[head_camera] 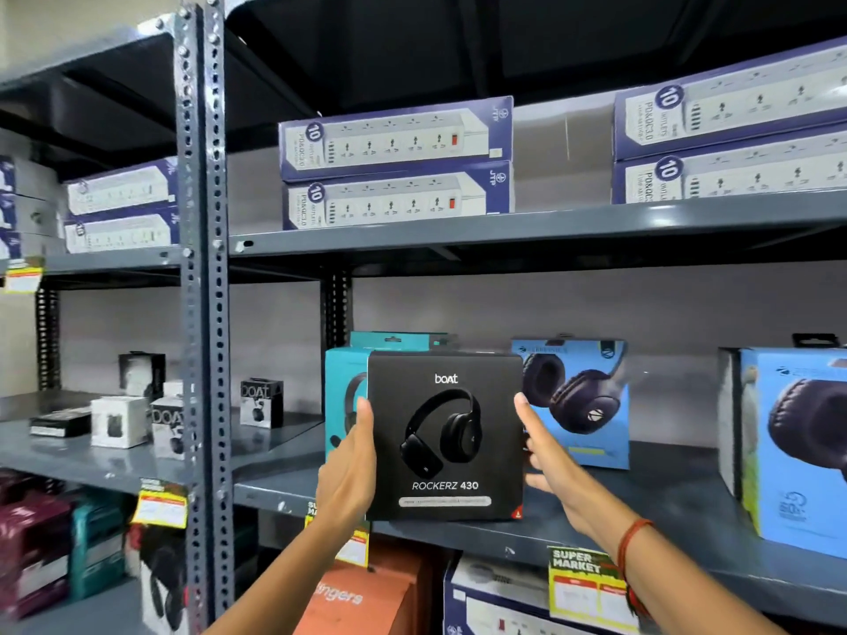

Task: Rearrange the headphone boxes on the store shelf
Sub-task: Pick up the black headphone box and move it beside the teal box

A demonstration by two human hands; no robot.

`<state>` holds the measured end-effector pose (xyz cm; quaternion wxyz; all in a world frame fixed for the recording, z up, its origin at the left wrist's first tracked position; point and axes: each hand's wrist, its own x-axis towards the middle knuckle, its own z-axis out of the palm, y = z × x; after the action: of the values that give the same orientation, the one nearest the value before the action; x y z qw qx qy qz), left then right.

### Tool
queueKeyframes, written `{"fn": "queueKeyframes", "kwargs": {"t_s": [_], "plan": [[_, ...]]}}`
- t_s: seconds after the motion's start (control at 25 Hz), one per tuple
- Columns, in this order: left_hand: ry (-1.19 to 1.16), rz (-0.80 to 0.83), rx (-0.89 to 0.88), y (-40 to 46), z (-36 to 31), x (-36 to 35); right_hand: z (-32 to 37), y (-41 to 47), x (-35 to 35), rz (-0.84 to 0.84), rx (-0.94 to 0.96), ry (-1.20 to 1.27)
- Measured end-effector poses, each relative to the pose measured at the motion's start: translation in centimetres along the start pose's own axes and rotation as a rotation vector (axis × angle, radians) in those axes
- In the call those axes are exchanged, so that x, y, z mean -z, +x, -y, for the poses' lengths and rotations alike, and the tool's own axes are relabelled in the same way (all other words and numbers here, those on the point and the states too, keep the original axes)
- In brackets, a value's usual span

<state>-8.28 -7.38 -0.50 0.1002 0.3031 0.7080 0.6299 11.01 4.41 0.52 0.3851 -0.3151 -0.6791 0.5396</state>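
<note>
A black boAt Rockerz 430 headphone box (444,435) stands upright at the front edge of the grey middle shelf (678,511). My left hand (350,469) presses flat against its left side. My right hand (545,444) rests against its right side, fingers spread. Together they clamp the box. A teal headphone box (343,391) stands right behind it, mostly hidden. To the right stands a light blue headphone box (580,403), and a larger blue one (793,442) sits at the far right.
Power strip boxes (396,162) are stacked on the shelf above. Small boAt earbud boxes (261,403) sit on the left bay. A slotted upright post (201,286) divides the bays. Price tags (582,584) hang off the shelf edges; more boxes fill the shelf below.
</note>
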Motion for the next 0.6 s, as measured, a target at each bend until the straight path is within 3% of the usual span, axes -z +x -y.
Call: {"fn": "queueKeyframes", "kwargs": {"t_s": [0.24,0.44,0.6], "plan": [[-0.15,0.101,-0.01,0.3,0.8,0.2,-0.9,0.6,-0.1,0.029,0.038,-0.011],[-0.188,-0.109,-0.469,-0.7,-3.4,0.4,1.2,-0.6,1.1,-0.092,0.122,0.002],[-0.33,0.031,-0.625,-2.1,-9.9,-1.6,5.7,-2.9,3.2,-0.228,0.206,0.012]]}}
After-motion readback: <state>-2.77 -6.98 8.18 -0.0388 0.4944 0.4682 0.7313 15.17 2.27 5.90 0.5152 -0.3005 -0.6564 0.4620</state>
